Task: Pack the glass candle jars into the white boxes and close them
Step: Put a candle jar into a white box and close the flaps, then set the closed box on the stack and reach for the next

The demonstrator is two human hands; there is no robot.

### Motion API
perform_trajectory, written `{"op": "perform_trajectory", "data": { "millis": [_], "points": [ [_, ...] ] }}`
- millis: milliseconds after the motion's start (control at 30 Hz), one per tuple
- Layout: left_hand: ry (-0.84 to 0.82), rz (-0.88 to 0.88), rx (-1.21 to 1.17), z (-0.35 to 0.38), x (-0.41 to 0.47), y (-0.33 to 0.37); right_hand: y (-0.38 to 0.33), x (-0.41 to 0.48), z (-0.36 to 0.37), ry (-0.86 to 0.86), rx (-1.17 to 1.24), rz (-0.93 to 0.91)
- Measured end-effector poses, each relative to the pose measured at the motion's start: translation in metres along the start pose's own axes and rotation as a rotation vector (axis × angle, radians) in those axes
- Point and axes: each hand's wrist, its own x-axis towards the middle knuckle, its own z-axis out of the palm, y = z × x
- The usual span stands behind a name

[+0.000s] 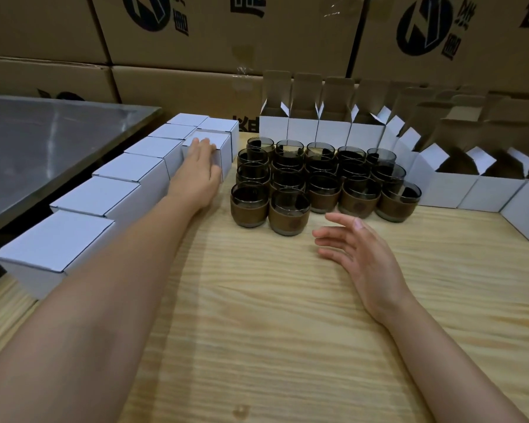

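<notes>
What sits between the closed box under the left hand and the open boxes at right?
The cluster of candle jars, standing on the wooden table, as the head view shows.

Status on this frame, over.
Left hand flat on closed white box, right hand open over table. Glass candle jars unpacked, open boxes waiting. Nothing blocks them.

The closed square cardboard boxes (pixel 95 195) are plain white; the open cardboard boxes (pixel 303 128) are white outside and brown on the inner flaps. The round glass candle jars (pixel 289 215) are smoky dark grey with a brown band, and the wooden tabletop (pixel 272 331) is pale yellow with tan grain. The big corrugated cartons (pixel 287 35) are brown with black logos.
</notes>
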Motion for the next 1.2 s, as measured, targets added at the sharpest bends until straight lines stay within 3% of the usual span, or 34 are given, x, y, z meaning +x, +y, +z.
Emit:
{"op": "perform_trajectory", "data": {
  "millis": [233, 367, 567, 733, 867, 1200],
  "points": [
    [-0.037, -0.024, 0.065, 0.011, 0.019, -0.01, 0.002, 0.001, -0.001, -0.01, -0.012, -0.006],
    [-0.01, -0.007, -0.074, 0.009, 0.015, -0.009, 0.002, 0.002, 0.0, -0.01, -0.01, -0.009],
    [0.458, -0.022, -0.336, -0.013, -0.031, 0.03, 0.004, 0.003, 0.0, -0.006, -0.068, -0.007],
    [0.356, -0.048, -0.65, -0.016, -0.1, 0.096, 0.001, 0.001, 0.002, -0.017, -0.139, -0.013],
    [0.218, -0.218, -0.802, 0.008, -0.143, 0.14, 0.001, -0.001, 0.004, -0.023, -0.167, -0.021],
    [0.132, -0.426, -0.641, 0.027, -0.158, 0.152, -0.002, -0.004, 0.004, 0.081, -0.219, -0.072]
  ]
}}
